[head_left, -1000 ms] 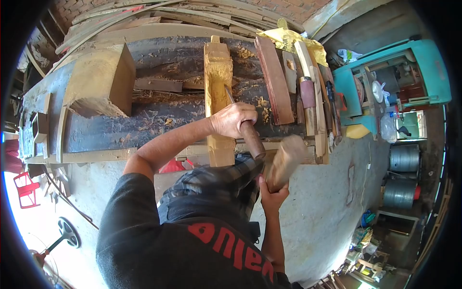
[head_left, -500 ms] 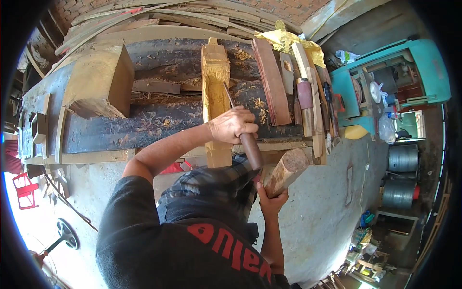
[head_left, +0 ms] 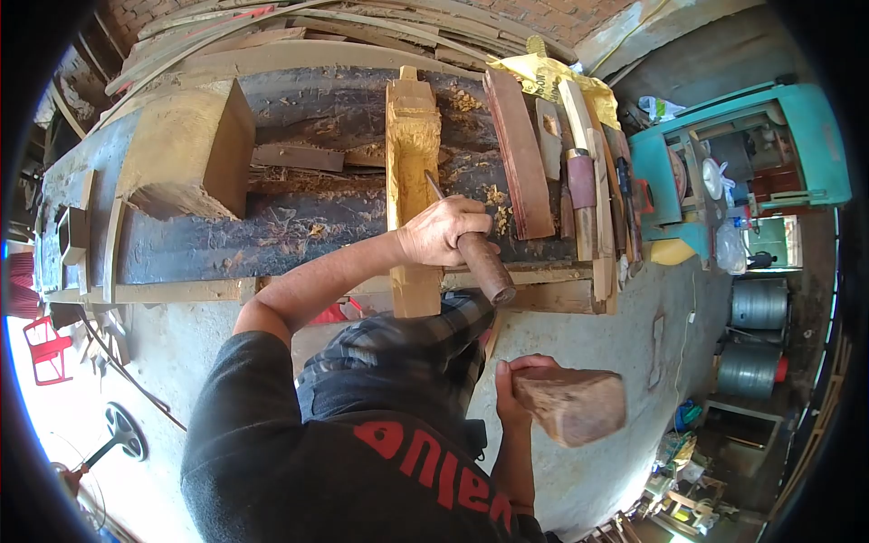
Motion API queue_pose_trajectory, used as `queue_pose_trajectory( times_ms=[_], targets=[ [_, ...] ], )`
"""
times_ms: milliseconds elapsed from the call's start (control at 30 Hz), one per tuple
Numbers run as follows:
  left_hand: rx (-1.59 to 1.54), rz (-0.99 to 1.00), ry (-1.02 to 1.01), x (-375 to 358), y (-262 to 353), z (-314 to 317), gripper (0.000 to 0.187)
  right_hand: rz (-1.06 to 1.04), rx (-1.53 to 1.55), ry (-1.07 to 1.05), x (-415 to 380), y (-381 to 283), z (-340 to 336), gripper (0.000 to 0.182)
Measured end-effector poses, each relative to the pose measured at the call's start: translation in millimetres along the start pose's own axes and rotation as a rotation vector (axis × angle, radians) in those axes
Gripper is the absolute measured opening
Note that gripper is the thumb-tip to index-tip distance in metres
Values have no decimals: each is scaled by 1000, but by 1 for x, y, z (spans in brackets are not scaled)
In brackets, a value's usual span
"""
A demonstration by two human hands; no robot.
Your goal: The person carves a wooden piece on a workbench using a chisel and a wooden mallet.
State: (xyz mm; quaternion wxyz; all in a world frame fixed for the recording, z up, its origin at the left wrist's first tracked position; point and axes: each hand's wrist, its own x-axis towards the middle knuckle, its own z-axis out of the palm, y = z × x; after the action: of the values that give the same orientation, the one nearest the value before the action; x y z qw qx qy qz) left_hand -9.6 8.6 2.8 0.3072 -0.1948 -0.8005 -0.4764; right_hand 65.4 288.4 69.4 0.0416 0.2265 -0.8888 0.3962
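Note:
My left hand point(head_left: 445, 233) is closed around a chisel point(head_left: 486, 269) with a thick brown wooden handle. The chisel's thin metal blade slants down into the hollow of a long yellow wooden piece point(head_left: 414, 197), which lies across the dark bench. Lower and to the right, my right hand point(head_left: 518, 387) grips a chunky wooden mallet point(head_left: 572, 405). The mallet is held apart from the chisel handle, its broad end towards the right; its grip is hidden by my fingers.
A big wooden block point(head_left: 186, 149) sits on the bench's left side. Right of the yellow piece lie a reddish board point(head_left: 519, 158), wood strips and a purple-banded tool point(head_left: 580, 176). A teal machine point(head_left: 806, 136) stands at the right. Wood shavings dot the bench point(head_left: 308, 231).
The mallet has swung down and right, away from the chisel, and its end has turned to the right. The chisel handle's end has tilted slightly up and right. The left hand keeps its grip.

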Motion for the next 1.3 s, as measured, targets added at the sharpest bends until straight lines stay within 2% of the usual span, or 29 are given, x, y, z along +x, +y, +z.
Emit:
queue_pose_trajectory(
  times_ms=[33,100,167,200,267,300,367,433,500,633,667,767,833,867,933,967,1000,1067,1100,1167,1200,1267,1300],
  targets=[
    [-12,-7,0,0,0,-1,32,-31,-73,-37,2,0,2,24],
    [-16,-24,0,-1,-6,0,32,-30,133,-70,2,58,31,34],
    [-15,-31,0,-1,-9,3,32,168,194,-50,6,57,40,41],
    [-1,-18,10,-1,-10,3,32,156,195,-54,12,50,38,41],
    [0,-19,10,-6,-8,5,32,91,157,119,10,28,25,41],
    [-3,-36,-7,-6,-7,4,32,93,156,125,7,30,23,41],
    [-12,-47,-24,-6,-6,4,33,-51,-127,-43,0,36,15,42],
    [12,-54,-41,-8,-5,4,33,-385,-113,9,-5,112,45,41],
    [56,-1,-52,-10,-11,5,31,63,114,-69,10,63,43,41],
    [32,-32,-44,-13,-12,6,30,96,203,27,-5,59,34,42],
    [28,-33,-37,-11,-12,7,30,-72,-6,13,-8,63,33,42],
    [32,-64,-61,-10,-11,5,28,-116,144,-61,-1,89,47,41],
    [78,-34,-75,-13,-18,12,28,95,116,-46,8,72,47,43],
    [131,-8,-82,-14,-24,13,30,85,119,-48,12,63,44,43],
    [164,-38,-64,-14,-17,9,30,100,109,91,8,50,35,42],
    [194,-56,-50,-12,-15,8,30,103,109,96,0,63,39,42],
    [191,-51,-51,-11,-15,9,30,-4,-18,73,-8,85,45,42],
    [180,-61,10,-11,-16,10,30,-394,9,45,8,94,47,40],
    [181,-57,11,-11,-15,11,30,-396,8,48,15,82,46,40],
    [227,-71,56,-9,-16,9,26,94,172,27,20,59,45,41],
    [234,-70,61,-6,-21,9,26,90,166,75,19,64,44,42],
    [56,-182,249,0,-37,10,20,98,173,74,22,46,31,43],
    [-213,-267,286,13,-29,-5,13,106,178,78,22,40,25,44]
  ],
)
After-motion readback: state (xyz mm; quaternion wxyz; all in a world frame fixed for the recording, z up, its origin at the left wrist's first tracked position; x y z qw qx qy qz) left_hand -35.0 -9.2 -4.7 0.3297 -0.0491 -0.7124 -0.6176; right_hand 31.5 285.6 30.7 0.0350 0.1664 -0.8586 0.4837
